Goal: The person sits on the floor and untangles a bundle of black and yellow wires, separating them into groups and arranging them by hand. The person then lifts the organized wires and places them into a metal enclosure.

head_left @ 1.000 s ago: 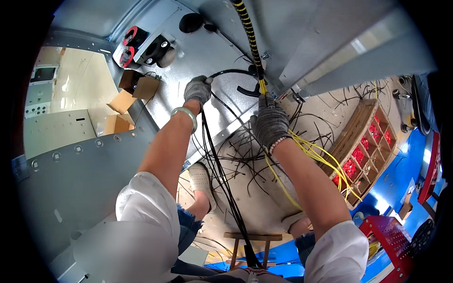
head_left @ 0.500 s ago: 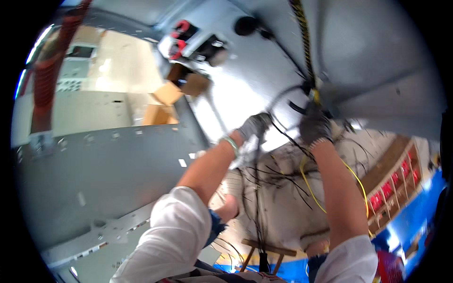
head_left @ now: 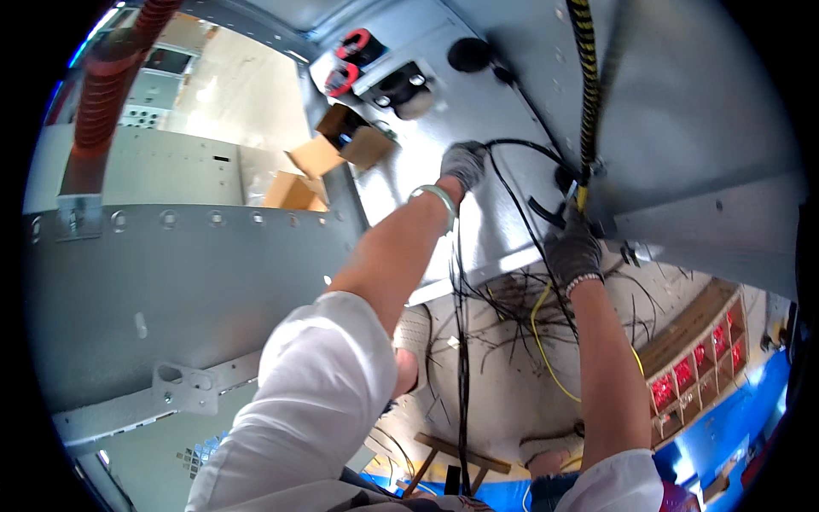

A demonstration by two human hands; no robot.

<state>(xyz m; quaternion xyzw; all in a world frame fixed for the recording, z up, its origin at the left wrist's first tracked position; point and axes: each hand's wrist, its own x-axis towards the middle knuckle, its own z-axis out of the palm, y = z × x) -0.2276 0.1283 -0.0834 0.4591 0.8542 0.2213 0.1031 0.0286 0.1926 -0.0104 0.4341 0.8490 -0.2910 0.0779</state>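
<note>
My left hand [head_left: 465,164], in a grey glove, is closed around black cables [head_left: 461,341] that hang down toward the floor. From its grip one black cable [head_left: 522,143] arches right to the cabinet's side wall. My right hand [head_left: 576,254], also gloved, is closed at the lower end of a black-and-yellow braided sleeve [head_left: 587,85], beside a yellow band [head_left: 582,199]. A curved black piece [head_left: 544,212] sticks out left of its fingertips; I cannot make out what the fingers hold.
On the metal floor panel [head_left: 409,162] lie black-and-red rolls [head_left: 343,79] and an open cardboard box [head_left: 365,145]. Cable offcuts [head_left: 512,311] litter the ground below. A divided box with red parts [head_left: 685,372] stands right, a wooden stool [head_left: 461,452] near me. A grey panel [head_left: 188,290] borders the left.
My left hand has moved up and away with the black cables, and the loop toward the side wall now stretches wider. My right hand stays by the braided sleeve. The view has shifted slightly.
</note>
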